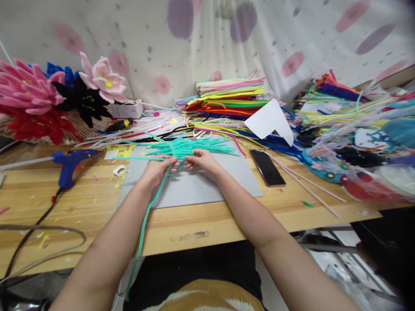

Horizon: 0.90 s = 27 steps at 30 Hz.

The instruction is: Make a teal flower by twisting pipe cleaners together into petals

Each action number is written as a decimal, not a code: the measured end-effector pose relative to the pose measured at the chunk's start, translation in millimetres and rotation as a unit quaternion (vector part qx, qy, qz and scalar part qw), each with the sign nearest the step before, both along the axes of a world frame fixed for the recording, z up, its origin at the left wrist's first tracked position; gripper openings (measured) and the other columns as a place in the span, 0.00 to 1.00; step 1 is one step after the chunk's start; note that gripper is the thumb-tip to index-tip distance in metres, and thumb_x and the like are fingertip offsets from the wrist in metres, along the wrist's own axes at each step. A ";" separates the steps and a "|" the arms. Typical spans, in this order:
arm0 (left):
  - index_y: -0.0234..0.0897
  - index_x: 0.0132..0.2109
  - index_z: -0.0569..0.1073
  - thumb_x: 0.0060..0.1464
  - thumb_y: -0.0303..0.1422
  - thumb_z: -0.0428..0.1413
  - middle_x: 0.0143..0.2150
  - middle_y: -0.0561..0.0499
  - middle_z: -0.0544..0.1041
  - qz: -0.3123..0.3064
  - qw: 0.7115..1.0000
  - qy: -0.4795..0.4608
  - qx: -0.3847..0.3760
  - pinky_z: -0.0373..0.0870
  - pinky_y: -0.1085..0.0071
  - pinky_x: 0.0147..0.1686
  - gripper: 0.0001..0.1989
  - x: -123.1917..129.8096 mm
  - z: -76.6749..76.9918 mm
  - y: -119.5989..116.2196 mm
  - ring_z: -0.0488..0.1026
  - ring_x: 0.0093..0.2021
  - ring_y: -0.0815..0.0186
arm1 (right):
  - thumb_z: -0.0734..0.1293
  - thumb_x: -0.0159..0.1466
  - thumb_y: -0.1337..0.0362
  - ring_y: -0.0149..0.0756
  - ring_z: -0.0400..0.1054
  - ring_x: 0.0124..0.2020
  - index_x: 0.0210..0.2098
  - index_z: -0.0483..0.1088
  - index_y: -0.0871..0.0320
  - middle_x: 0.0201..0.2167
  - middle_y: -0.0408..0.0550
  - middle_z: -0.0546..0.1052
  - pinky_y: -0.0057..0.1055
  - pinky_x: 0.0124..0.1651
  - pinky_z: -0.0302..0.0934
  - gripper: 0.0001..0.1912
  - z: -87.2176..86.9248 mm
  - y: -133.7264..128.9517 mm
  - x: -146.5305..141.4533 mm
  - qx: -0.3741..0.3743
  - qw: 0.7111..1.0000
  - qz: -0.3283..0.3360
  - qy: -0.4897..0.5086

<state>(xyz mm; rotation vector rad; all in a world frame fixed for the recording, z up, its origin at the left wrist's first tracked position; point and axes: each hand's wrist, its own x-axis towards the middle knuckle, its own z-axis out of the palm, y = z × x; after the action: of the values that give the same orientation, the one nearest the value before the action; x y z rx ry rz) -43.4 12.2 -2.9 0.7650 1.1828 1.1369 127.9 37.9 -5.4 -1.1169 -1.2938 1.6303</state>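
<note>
Between my two hands is a teal pipe cleaner (146, 211), a long strand of which hangs over the table's front edge. My left hand (159, 169) pinches it, with another teal length sticking out to the left. The fingers of my right hand (201, 161) are closed together at the right side of the same work; the exact bit they grip is too small to make out. Just behind the hands lies a bundle of teal pipe cleaners (214, 146), fanned out at both ends, on a grey board (207, 190).
A blue glue gun (69, 164) lies left with its cord. Fuzzy flowers (29, 86) stand behind it. To the right are a phone (267, 167) and pink pipe cleaners (308, 183). Piles of coloured pipe cleaners (230, 97) and a white paper piece (270, 121) line the back.
</note>
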 end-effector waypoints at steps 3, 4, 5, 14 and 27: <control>0.30 0.28 0.74 0.35 0.27 0.65 0.25 0.47 0.76 0.026 0.999 0.018 0.013 0.71 0.76 0.23 0.10 0.8 -0.2 -0.1 0.75 0.27 0.66 | 0.72 0.50 0.64 0.24 0.67 0.18 0.24 0.64 0.62 0.19 0.40 0.74 0.21 0.21 0.64 0.12 -0.1 -1.5 1.3 0.016 0.999 0.032 -0.020; 0.30 0.28 0.74 0.35 0.28 0.65 0.25 0.47 0.76 0.032 0.999 0.025 0.018 0.71 0.75 0.23 0.10 1.1 0.0 -0.3 0.75 0.27 0.66 | 0.72 0.51 0.64 0.23 0.67 0.18 0.24 0.64 0.62 0.19 0.40 0.74 0.20 0.20 0.63 0.12 -0.6 -1.4 1.1 0.016 0.999 0.035 -0.029; 0.30 0.28 0.74 0.34 0.29 0.66 0.25 0.47 0.76 0.036 0.999 0.031 0.024 0.71 0.75 0.23 0.11 1.3 0.2 -0.5 0.75 0.28 0.65 | 0.71 0.52 0.64 0.23 0.66 0.17 0.23 0.64 0.61 0.18 0.40 0.74 0.20 0.19 0.62 0.12 -1.3 -0.9 0.6 0.015 0.999 0.034 -0.038; 0.30 0.29 0.73 0.30 0.32 0.67 0.26 0.48 0.76 0.056 0.996 0.035 0.057 0.70 0.74 0.22 0.16 1.4 -0.1 0.0 0.76 0.32 0.60 | 0.68 0.58 0.62 0.24 0.66 0.15 0.24 0.65 0.62 0.17 0.42 0.73 0.20 0.18 0.62 0.11 -1.5 0.9 0.2 -0.015 0.997 0.061 -0.049; 0.31 0.35 0.69 0.31 0.27 0.66 0.23 0.50 0.75 0.070 0.995 0.050 0.054 0.69 0.73 0.22 0.20 6.1 -0.8 -0.2 0.76 0.28 0.60 | 0.70 0.50 0.53 0.22 0.60 0.17 0.22 0.66 0.61 0.16 0.39 0.67 0.21 0.20 0.62 0.17 -16.4 5.3 -6.5 0.069 0.994 0.030 -0.076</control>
<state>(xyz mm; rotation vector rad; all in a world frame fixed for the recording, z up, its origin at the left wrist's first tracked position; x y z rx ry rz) -37.3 12.0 -3.8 0.8388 1.2839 1.2994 121.4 43.2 -21.8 -1.1448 -1.5285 1.4971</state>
